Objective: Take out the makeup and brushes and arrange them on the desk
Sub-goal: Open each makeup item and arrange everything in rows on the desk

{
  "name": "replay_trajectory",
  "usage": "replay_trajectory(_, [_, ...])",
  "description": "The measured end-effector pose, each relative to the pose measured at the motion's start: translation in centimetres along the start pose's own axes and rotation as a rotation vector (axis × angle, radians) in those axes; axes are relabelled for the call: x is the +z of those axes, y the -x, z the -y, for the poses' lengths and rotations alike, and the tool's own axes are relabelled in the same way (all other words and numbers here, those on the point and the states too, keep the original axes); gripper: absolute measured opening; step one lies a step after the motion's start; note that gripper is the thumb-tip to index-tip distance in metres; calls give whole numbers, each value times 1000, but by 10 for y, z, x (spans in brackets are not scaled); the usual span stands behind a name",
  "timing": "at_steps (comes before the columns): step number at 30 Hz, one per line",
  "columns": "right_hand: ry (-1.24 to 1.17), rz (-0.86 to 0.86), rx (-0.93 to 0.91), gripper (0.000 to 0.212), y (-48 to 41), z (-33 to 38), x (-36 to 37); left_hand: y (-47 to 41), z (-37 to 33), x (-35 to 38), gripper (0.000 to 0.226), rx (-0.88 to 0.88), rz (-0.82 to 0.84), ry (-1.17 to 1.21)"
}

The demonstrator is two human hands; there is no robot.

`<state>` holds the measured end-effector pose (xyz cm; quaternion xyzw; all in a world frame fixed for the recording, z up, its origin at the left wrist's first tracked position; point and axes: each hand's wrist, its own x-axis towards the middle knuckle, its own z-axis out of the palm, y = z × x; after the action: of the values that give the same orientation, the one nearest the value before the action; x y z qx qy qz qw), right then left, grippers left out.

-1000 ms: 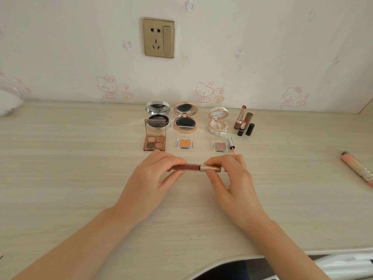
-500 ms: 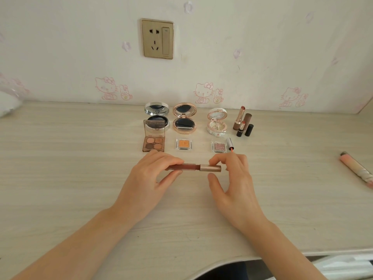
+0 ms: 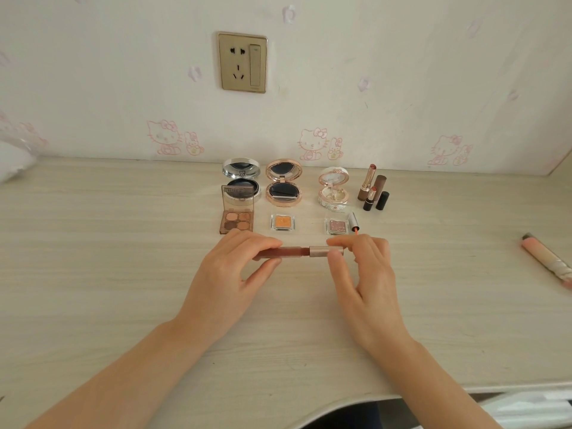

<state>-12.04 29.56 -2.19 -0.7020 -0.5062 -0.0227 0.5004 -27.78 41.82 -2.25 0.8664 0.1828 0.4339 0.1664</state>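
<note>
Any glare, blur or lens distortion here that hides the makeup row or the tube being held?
Head view: soft, even light, faint shadows on the desk; wide-angle lens bows its far edge; mirror of the silver compact reflects dark, no glare; lip gloss tube is sharp.

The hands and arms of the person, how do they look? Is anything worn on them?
The left hand and the right hand are bare: no glove, ring, watch or bracelet shows. The left forearm and the right forearm are also uncovered, no sleeve up to the lower edge of the picture. The nails are too small to judge.
</note>
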Motion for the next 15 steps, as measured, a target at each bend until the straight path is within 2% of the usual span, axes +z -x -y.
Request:
replay_trajectory(2, [-36,-30,24,26,-1,1,0,1,0,0,25,-13,11,-5])
replay_trajectory(7, [-113,-62,51,15,-1,2,-4,3,0,1,28,-54,33,35])
replay_trajectory(12, [-212,-70,157,25,-7,0,-15,2,3,1,22,-86,17,61])
replay_trajectory(15, [-244,-69,188,28,-11,-1,-24,1,2,2,31,-38,42,49])
